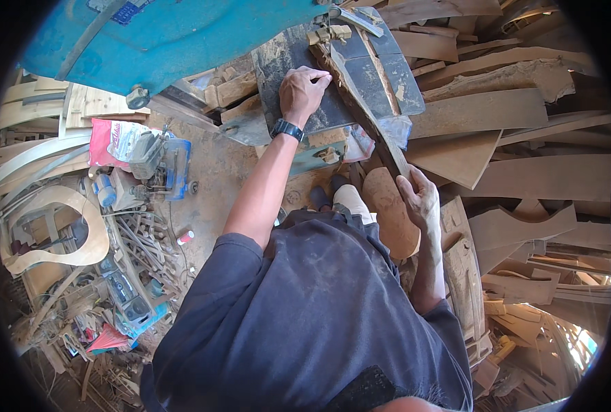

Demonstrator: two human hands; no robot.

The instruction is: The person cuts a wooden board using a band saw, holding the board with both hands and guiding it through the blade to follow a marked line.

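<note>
One long, narrow wooden strip lies slantwise on the dark metal bench, its long axis going from near the guide blocks to beyond the near edge, toward the person's right. The right hand grips this overhanging end between thumb and fingers. The left hand, nearer to the guide blocks, is at the strip's left side with curled fingers; whether they pinch the wood, I cannot tell. A teal machine housing is past the bench's far left corner; loose boards lie beyond the right edge.
</note>
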